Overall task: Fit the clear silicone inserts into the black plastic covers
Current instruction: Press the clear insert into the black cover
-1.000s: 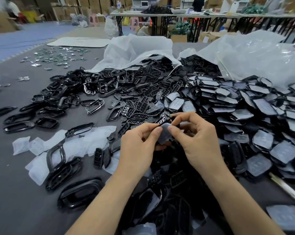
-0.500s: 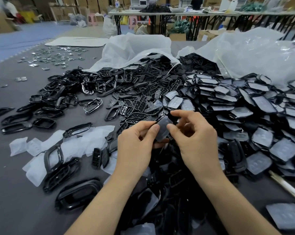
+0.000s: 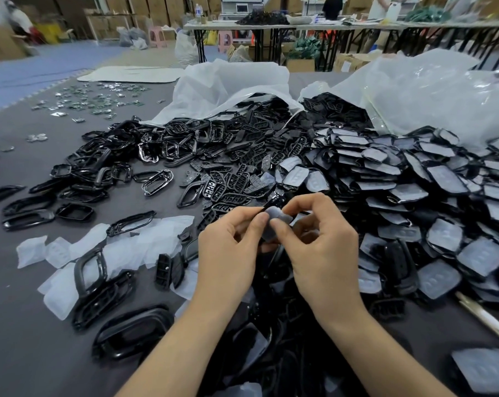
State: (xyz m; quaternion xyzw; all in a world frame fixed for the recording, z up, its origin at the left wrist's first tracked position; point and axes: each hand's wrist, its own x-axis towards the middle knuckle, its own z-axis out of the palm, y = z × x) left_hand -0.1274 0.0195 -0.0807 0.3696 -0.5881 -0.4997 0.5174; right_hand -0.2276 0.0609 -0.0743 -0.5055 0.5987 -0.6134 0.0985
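Note:
My left hand (image 3: 231, 253) and my right hand (image 3: 320, 247) meet over the middle of the table and both pinch one small black plastic cover with a clear silicone insert (image 3: 275, 222) lying in it. The thumbs press on the insert's pale face; the cover's black edge shows just above it. Loose clear inserts (image 3: 70, 253) lie on the table at the left. A heap of bare black covers (image 3: 236, 184) sits behind my hands. A large pile of covers with inserts fitted (image 3: 414, 202) spreads to the right.
Glossy black frames (image 3: 99, 173) are scattered at the left and near the front edge. Two open plastic bags (image 3: 231, 87) of black parts lie at the back. Small metal pieces (image 3: 93, 98) lie far left. More black parts (image 3: 271, 325) lie under my wrists.
Both hands have stayed in place, with the fingers shifting slightly on the cover and insert. The camera has tilted a little.

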